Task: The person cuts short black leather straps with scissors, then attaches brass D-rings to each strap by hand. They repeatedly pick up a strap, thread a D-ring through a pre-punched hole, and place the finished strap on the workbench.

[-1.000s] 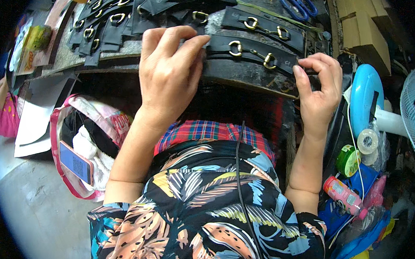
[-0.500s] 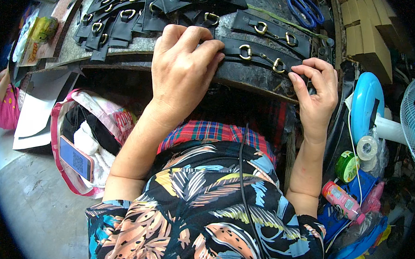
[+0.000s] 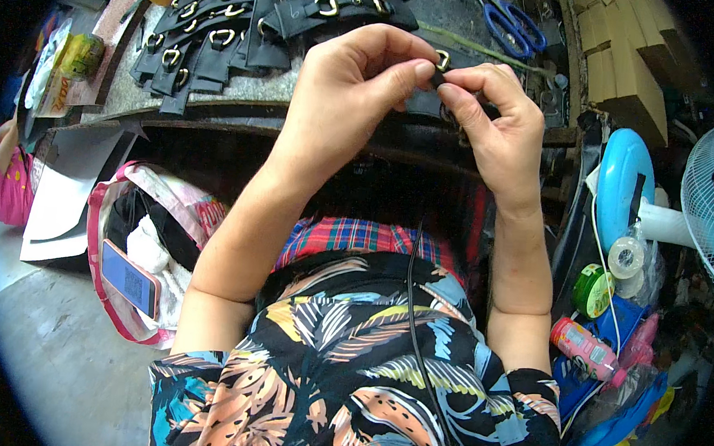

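Observation:
Between my two hands, above the workbench's near edge, is a black leather strap [image 3: 438, 79] with gold-coloured metal rings. My left hand [image 3: 341, 87] pinches it between thumb and forefinger. Close beside, almost fingertip to fingertip, my right hand [image 3: 502, 126] grips the strap as well, thumb against bent fingers. One gold ring [image 3: 442, 61] shows just above the fingertips; most of the strap is hidden by my hands. To the left, several similar black straps [image 3: 265, 52] with gold rings lie overlapping on the bench.
Blue-handled scissors [image 3: 512, 28] lie at the bench's far right. Cardboard [image 3: 626, 92] stands beyond them. On my right are a blue round fan part [image 3: 621, 190], a fan grille [image 3: 708, 204] and a pink bottle [image 3: 586, 349]. A bag [image 3: 99, 232] holding a phone [image 3: 130, 279] sits at my left.
The strap that lay flat on the bench is now lifted and bunched between my fingers. My left hand has moved right and my right hand left, bringing them together.

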Available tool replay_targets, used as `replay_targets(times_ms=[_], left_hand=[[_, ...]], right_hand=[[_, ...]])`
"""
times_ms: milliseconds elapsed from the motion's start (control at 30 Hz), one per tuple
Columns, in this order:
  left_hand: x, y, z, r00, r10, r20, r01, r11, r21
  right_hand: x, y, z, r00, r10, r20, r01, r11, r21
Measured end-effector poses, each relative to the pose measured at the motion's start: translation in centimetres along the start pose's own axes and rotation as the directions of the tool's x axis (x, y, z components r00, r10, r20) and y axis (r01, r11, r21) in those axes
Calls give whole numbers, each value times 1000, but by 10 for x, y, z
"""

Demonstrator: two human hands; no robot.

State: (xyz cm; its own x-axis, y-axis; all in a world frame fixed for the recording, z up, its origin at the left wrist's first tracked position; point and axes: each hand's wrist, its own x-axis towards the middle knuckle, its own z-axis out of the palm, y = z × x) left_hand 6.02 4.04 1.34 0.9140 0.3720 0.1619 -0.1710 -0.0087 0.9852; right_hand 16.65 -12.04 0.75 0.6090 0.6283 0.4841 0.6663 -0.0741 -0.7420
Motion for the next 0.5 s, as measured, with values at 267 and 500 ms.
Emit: replay_targets(times_ms=[267,500], left_hand=[[28,-11,-2,999,-43,25,46,989,-139],[34,-15,0,993,-96,66,107,974,-199]], right_hand=[[10,11,5,975,214,-54,-201,962,183],[21,5,8,973,-118,-196,103,991,-86]])
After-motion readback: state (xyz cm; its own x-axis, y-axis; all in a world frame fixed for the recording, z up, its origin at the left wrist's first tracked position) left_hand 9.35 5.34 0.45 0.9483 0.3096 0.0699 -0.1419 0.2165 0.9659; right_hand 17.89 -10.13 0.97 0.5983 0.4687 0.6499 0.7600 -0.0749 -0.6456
